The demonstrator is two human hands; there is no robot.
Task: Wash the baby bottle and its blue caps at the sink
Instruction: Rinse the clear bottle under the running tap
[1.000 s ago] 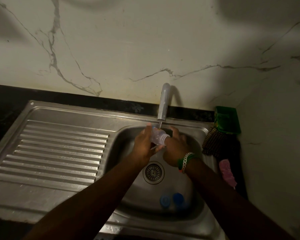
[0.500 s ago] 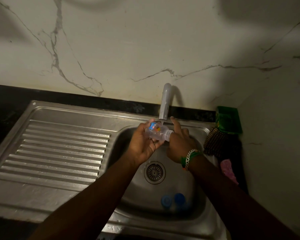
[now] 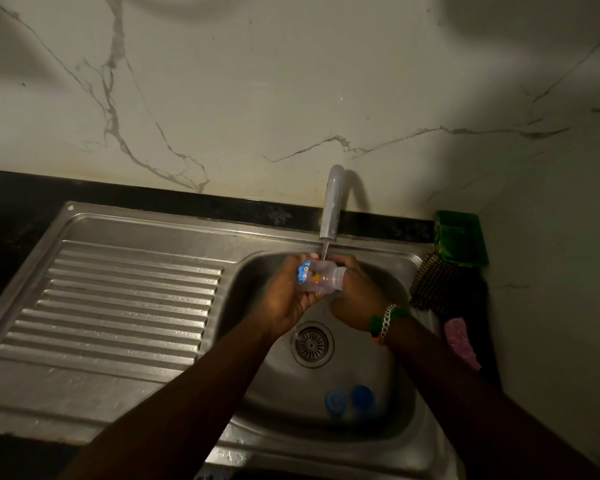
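Left hand (image 3: 286,299) cups clear baby bottle (image 3: 317,279) at base end, fingers curled round it. Right hand (image 3: 355,297) wraps neck end. Bottle lies sideways under tap (image 3: 331,206), stream striking its wall.

Better: tilt open neck into stream, rotate, firm grip since likely slippery.

Blue caps (image 3: 349,400) lie below wrists, near basin's front wall, unwashed.

Dim light: bottle's contents, right fingertips, any soap unreadable.

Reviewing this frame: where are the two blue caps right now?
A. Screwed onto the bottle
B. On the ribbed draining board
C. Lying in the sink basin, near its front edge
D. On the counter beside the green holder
C: the two blue caps lie side by side on the floor of the sink basin, nearer the camera than the drain, while both hands hold the uncapped baby bottle under the tap.
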